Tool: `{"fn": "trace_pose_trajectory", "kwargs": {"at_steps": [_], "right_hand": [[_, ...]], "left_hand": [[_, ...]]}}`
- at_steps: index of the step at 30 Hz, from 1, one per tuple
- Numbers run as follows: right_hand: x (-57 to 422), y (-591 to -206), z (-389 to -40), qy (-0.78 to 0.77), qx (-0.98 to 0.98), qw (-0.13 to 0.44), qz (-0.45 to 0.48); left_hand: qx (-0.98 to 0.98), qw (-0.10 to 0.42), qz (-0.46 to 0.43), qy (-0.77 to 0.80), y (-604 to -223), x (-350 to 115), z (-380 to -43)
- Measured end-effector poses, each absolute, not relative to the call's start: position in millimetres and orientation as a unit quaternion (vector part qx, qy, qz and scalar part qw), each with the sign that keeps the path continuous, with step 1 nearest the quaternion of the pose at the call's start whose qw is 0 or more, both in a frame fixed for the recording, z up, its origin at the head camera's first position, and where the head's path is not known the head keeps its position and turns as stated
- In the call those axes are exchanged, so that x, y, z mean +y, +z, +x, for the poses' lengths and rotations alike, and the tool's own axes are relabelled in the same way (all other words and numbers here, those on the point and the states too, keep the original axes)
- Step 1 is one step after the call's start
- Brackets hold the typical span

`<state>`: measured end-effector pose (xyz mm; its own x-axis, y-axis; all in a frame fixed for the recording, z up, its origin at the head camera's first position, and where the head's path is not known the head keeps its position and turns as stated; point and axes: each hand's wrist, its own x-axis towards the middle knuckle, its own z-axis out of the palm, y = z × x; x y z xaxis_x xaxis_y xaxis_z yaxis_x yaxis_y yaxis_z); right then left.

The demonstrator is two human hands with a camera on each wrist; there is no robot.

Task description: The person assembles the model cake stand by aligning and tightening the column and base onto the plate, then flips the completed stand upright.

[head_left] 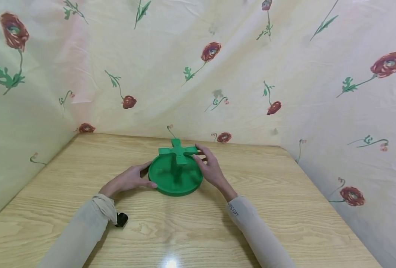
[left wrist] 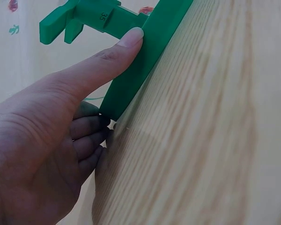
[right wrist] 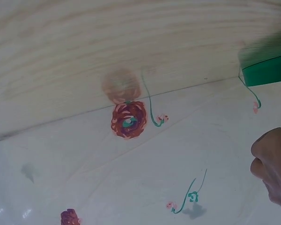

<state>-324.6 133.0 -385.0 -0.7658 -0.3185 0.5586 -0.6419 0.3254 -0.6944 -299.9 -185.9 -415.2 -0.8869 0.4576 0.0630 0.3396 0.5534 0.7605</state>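
Note:
A green round tray [head_left: 161, 182] with a raised rim lies on the wooden table. Above its middle, on a post, stands a green cross-shaped piece [head_left: 178, 150]; the left wrist view shows the number 35 on the green post [left wrist: 103, 18]. My left hand [head_left: 131, 178] grips the tray's left side, thumb [left wrist: 130, 38] on the rim and fingers low at its edge. On the other side, my right hand [head_left: 211, 169] pinches the end of the cross's right arm between thumb and fingers. Curled fingers [right wrist: 274, 161] of that hand show beside the tray's rim in the right wrist view.
The wooden table [head_left: 278, 208] reaches back to a hanging cloth [head_left: 245, 67] with red flowers, which also rises on both sides. A small black object [head_left: 121, 219] sits at the left sleeve's cuff.

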Motion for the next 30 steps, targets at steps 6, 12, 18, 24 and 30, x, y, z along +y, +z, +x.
{"fn": "trace_pose_trajectory", "kwargs": {"at_steps": [6,12,18,24,30], "right_hand": [[132,-386,-325,0.501,-0.798,0.174,0.287],[128,-376,-312,0.498,-0.796,0.186,0.288],[125,-358,-289,0.501,-0.794,0.182,0.293],[125,-358,-286,0.504,-0.792,0.181,0.292],[124,-359,-282,0.510,-0.786,0.183,0.297]], "left_hand": [[0.877,0.072,0.228,0.418,-415,-186,-300],[0.878,0.072,0.224,0.418,-415,-186,-299],[0.877,0.073,0.223,0.419,-414,-186,-298],[0.876,0.073,0.225,0.421,-413,-186,-297],[0.875,0.073,0.228,0.420,-413,-186,-297]]}}
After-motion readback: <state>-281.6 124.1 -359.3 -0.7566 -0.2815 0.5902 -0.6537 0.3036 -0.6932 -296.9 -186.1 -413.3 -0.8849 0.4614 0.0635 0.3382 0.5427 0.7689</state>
